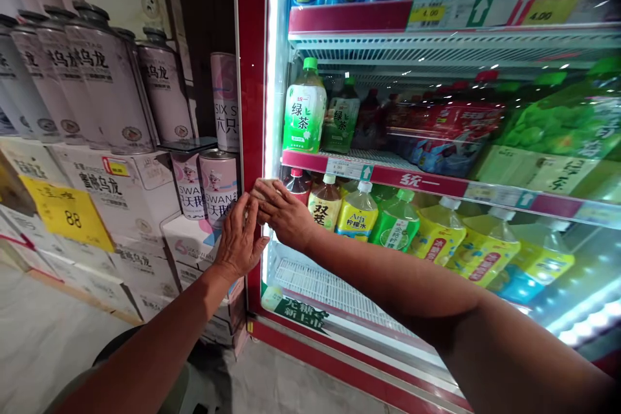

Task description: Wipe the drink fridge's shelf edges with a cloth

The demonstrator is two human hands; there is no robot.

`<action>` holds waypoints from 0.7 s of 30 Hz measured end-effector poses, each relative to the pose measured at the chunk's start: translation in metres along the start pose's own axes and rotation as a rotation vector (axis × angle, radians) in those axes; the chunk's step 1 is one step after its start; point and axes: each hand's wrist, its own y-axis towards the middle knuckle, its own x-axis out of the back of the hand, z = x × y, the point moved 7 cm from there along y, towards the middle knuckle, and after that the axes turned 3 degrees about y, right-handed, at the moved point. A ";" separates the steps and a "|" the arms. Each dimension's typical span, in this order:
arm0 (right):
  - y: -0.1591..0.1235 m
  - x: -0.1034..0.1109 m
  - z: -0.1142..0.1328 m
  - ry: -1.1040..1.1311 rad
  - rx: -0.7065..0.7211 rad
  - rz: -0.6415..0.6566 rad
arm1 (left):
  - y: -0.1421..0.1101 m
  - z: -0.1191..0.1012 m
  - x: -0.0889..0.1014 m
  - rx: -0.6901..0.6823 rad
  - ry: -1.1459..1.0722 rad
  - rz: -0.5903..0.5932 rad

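Note:
Both my hands meet at the left edge of an open drinks cooler (250,110) with a red frame. My left hand (239,239) is raised with fingers stretched up, palm against the frame. My right hand (281,210) reaches across from the right, its fingers curled round a small pale thing (266,182) that I cannot make out, pressed near the frame. Just behind them stand bottles on the lower shelf: a red-capped one (297,184), a brown tea bottle (324,206) and a yellow-green one (356,213).
A green tea bottle (305,110) stands on the middle shelf (417,178), with packed bottles to its right. Left of the cooler, silver tins (107,77) sit on stacked white cartons (121,194) bearing a yellow price tag (68,213). Pink cans (219,184) stand beside the frame.

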 end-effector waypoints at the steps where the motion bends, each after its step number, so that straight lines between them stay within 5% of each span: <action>1: 0.003 0.002 -0.002 -0.001 -0.025 -0.040 | 0.000 0.001 0.000 -0.001 -0.012 -0.001; 4: 0.003 -0.007 0.004 0.027 -0.060 -0.117 | -0.001 0.001 -0.001 0.025 -0.049 -0.013; 9: -0.015 -0.040 0.029 0.057 0.071 -0.068 | -0.012 -0.003 -0.012 0.064 -0.084 0.044; 15: -0.012 -0.015 0.010 0.075 -0.031 -0.135 | -0.008 -0.006 -0.011 0.076 -0.079 -0.005; 21: -0.034 -0.031 0.024 0.083 0.030 -0.088 | -0.026 -0.023 -0.025 0.098 -0.051 0.105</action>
